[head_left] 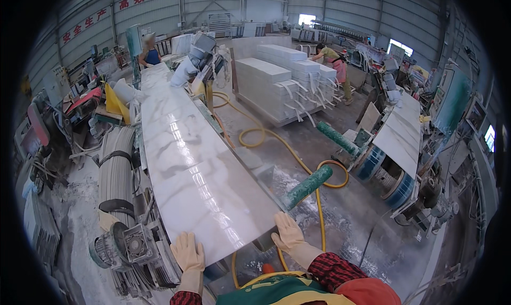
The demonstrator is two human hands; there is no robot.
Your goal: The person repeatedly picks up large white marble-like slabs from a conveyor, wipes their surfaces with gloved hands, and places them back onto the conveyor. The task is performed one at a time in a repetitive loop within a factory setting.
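Observation:
A long polished white stone slab [197,182] with grey veins lies on a belt-fed machine and runs away from me. My left hand [188,252], in a cream glove, rests at the slab's near left corner with its fingers stretched out. At the near right corner my right hand [290,235], gloved alike, touches the slab's side edge; its fingers are extended, not wrapped round anything. Just beyond the right hand a green roller [307,188] sticks out from the machine's side. Red checked sleeves cover both my forearms.
A motor [114,247] sits beside the slab's near left side. A yellow hose [290,149] loops over the wet floor to the right. Strapped stacks of white slabs [271,84] stand farther back, with a co-worker [336,65] bending there. Another machine [394,140] is at right.

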